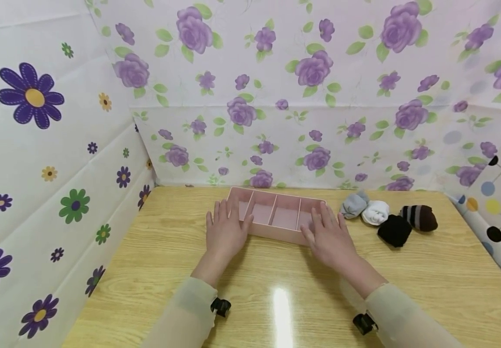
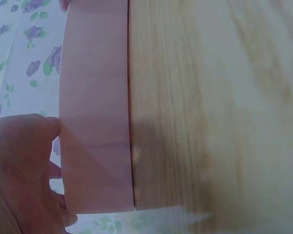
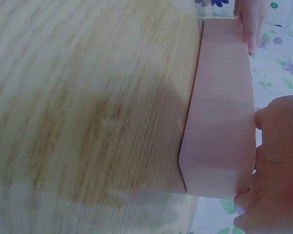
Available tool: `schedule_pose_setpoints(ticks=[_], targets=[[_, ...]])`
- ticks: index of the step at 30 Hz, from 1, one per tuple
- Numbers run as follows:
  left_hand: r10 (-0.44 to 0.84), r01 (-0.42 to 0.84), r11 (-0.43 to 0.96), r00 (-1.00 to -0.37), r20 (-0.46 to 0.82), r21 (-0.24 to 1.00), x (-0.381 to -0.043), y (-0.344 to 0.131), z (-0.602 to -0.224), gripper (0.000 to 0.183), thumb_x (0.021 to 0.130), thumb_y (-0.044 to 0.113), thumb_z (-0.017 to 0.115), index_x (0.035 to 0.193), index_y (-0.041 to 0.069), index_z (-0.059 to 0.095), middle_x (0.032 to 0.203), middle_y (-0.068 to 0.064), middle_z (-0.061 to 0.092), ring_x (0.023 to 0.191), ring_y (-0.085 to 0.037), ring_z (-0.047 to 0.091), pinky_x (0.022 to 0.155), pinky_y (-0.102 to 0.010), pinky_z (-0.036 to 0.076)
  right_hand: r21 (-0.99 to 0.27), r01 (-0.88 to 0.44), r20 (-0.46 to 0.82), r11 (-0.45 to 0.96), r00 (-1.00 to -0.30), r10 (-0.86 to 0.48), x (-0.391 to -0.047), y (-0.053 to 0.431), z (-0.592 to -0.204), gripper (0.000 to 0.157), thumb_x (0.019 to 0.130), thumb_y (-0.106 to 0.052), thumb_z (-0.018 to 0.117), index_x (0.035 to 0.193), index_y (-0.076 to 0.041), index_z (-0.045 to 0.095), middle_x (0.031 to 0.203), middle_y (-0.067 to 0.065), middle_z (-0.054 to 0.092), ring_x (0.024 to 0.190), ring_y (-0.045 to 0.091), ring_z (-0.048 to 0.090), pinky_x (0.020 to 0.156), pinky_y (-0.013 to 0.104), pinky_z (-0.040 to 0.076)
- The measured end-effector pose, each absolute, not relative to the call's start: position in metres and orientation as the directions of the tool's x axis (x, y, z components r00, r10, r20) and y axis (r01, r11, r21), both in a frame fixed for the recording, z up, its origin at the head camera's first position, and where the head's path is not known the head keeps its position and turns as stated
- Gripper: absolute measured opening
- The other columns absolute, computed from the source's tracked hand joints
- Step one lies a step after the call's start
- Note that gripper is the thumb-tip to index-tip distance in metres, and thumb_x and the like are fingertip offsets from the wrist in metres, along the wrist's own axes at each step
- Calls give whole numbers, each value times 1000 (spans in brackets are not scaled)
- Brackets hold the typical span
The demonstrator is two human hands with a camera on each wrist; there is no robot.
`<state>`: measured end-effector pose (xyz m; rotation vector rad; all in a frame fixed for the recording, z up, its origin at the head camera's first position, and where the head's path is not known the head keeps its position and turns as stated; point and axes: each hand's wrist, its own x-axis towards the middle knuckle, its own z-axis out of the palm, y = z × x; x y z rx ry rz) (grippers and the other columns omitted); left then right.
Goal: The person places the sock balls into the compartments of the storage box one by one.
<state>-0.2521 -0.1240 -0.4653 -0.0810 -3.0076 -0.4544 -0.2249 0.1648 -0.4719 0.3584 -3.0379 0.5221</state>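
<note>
A pink divided box [image 1: 276,232] stands on the wooden table, its long side towards me and turned slightly. Thin upright walls part its inside into several compartments, with no items showing in them. At its left end is my left hand [image 1: 226,232], back upwards and fingers stretched out over the rim. My right hand [image 1: 331,237] lies over the right end in a similar way, fingers spread and pointing forward. In the left wrist view the thumb [image 2: 51,126] meets the top edge of the box's pink front wall [image 2: 95,112]. The right wrist view shows the right fingertips [image 3: 241,200] along the rim.
Right of the box, a grey sock bundle [image 1: 355,205], a white one [image 1: 375,212], a black one [image 1: 395,230] and a brown striped one [image 1: 420,218] lie close together. Flowered cloth [image 1: 242,111] hangs behind the table [image 1: 168,270]; patterned cloths border both sides.
</note>
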Motion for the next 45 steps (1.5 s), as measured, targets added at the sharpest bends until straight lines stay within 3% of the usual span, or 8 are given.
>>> schedule_pose_setpoints(ticks=[6,12,20,25,29,45], targets=[[23,60,949,-992,124,308,-248,-123,-466,77,117,57,42,178,15,22,178,-27,24,168,-45,10,132,-68,5,-341,-239,45,909,-970,-239,-225,166,-469,78,120,-52,33,172,5,25,181,29,2,168,46,5,132,67,0],[19,74,943,-985,169,325,-242,-124,-466,77,117,52,50,177,12,25,175,-30,31,165,-49,21,131,-71,9,-323,-272,42,906,-961,-274,-230,172,-477,83,119,-59,27,173,3,23,182,26,1,168,44,1,131,68,-3],[-2,57,939,-985,171,338,-231,-122,-466,81,114,55,54,177,12,27,176,-29,29,165,-47,21,132,-69,7,-349,-333,77,876,-942,-327,-230,179,-474,86,117,-62,33,173,4,25,182,27,4,168,45,4,131,70,0],[-3,55,950,-983,182,308,-222,-117,-468,84,113,59,54,176,11,28,172,-33,32,163,-52,23,130,-73,7,-341,-355,99,871,-934,-342,-230,187,-476,90,116,-63,39,174,3,21,182,25,5,168,45,8,131,71,3],[4,63,951,-981,193,303,-216,-114,-468,85,113,59,55,175,8,30,168,-37,34,161,-56,25,130,-74,9,-339,-352,84,872,-935,-345,-230,193,-477,90,116,-64,37,175,1,17,183,22,4,169,42,8,131,70,3],[-19,61,936,-974,225,346,-201,-109,-472,84,110,55,63,174,7,34,166,-40,33,161,-56,25,129,-75,6,-428,-415,221,803,-910,-352,-221,200,-486,82,118,-52,46,171,9,25,180,28,17,166,46,16,131,70,5]])
